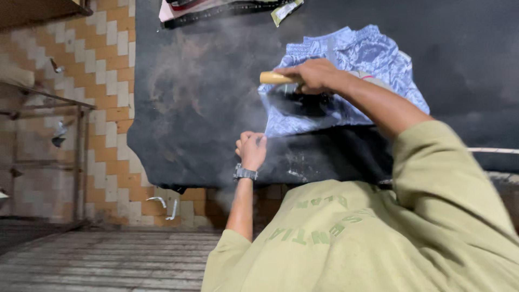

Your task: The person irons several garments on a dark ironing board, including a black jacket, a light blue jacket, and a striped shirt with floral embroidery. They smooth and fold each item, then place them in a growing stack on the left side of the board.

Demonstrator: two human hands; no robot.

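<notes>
Dark padded covering (216, 81) spread over the tabletop filled most of the view, with a tiled wall of orange and cream squares (108, 59) to its left and a metal frame rack (75, 140) against that wall. A shiny blue garment (367, 59) lay on the covering, its lower right part hidden behind the raised arm. The right hand (316, 75) had its fingers wrapped tight around a tool with a pale wooden handle (275, 78); the tool's dark body sat on the garment under the hand, and haze, possibly steam, blurred its outline. The left hand (252, 148), a wristwatch (245, 173) on its wrist, had its fingers curled closed at the garment's lower left edge, apparently pinching the fabric, though blur left the contact uncertain. An olive-green sweatshirt (346, 238) blocked the lower right of the frame. Pink and dark cloth items (216, 8) were cut off by the top edge.
</notes>
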